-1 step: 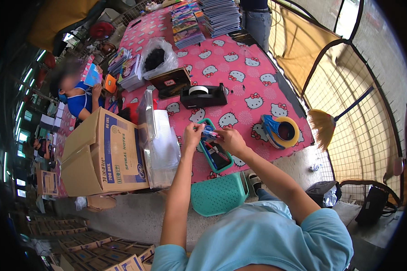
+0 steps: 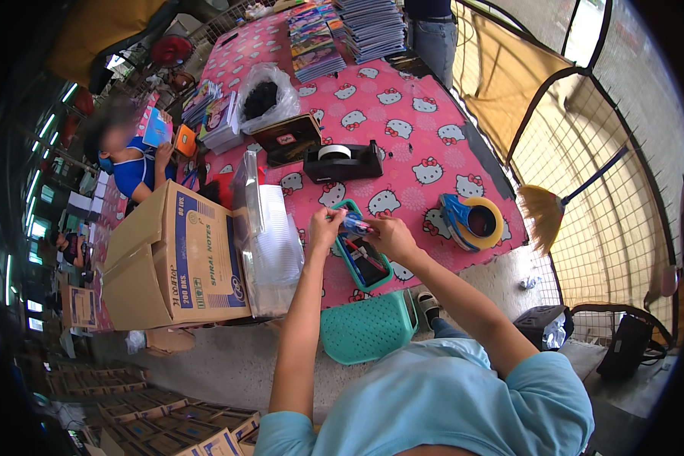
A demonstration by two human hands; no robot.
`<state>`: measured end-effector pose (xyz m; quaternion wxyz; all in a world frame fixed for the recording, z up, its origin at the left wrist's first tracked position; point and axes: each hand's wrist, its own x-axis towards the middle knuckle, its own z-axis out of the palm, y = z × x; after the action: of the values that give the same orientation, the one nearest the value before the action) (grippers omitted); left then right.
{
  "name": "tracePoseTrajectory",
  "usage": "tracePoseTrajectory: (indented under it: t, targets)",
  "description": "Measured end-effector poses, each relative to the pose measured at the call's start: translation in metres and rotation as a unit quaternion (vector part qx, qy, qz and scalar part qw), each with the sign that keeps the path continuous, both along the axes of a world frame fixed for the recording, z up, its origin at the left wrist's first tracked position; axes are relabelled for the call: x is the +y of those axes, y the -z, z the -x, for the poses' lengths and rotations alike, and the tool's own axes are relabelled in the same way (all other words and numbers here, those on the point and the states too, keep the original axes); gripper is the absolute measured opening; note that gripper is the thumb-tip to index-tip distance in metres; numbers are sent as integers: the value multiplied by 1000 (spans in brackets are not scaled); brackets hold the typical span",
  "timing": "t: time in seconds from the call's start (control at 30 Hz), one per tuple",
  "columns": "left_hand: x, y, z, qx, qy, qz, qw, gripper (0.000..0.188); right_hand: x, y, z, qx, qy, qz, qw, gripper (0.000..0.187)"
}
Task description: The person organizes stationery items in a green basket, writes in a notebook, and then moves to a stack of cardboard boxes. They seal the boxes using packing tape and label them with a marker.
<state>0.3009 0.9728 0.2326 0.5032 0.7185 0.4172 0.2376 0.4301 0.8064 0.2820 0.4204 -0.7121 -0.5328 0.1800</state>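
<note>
Above a small teal basket (image 2: 386, 282) on the pink table, my two hands work close together. Fingers of my left hand (image 2: 324, 228) are pinched at one end of a small bluish item with pink on it (image 2: 354, 223). My right hand (image 2: 391, 237) is closed on its other end; the item is too small to name. Inside the basket, partly hidden by my hands, lie a red pen-like stick (image 2: 350, 244) and other small things. A black tape dispenser (image 2: 343, 162) with a white roll stands just beyond.
An open cardboard box (image 2: 178, 258) and a stack of wire-bound white sheets (image 2: 275, 235) stand at left. Right of the basket lies a blue tape gun with a large roll (image 2: 463, 222). A teal stool (image 2: 365, 327) sits below the table edge. A person in blue (image 2: 138, 169) holds a booklet.
The small bluish item between my fingers has turned slightly, and more of its blue shows. My hands stay almost in the same place.
</note>
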Motion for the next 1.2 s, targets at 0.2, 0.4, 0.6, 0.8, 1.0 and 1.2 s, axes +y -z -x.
tracePoseTrajectory:
  t: [0.2, 0.4, 0.6, 0.8, 1.0, 1.2]
  targets:
    - [-22, -47, -12, 136, 95, -364, 916, 6, -37, -16, -18, 101, 89, 98, 986, 23]
    - [-6, -44, -10, 307, 332, -546, 705, 19, -66, -27, -7, 94, 99, 63, 989, 25]
    - [6, -27, -19, 328, 379, -532, 682, 25, -70, -20, 1, 43, 76, 15, 996, 21]
    - [26, -45, -9, 255, 376, -376, 807, 27, -47, -17, 5, 3, 31, 14, 999, 20]
    - [3, -23, -9, 358, 318, -396, 783, 31, -24, -12, 14, -4, 20, 20, 1000, 19]
    - [22, -38, -5, 227, 318, -228, 892, 28, -25, -5, 15, -16, 14, 38, 999, 19]
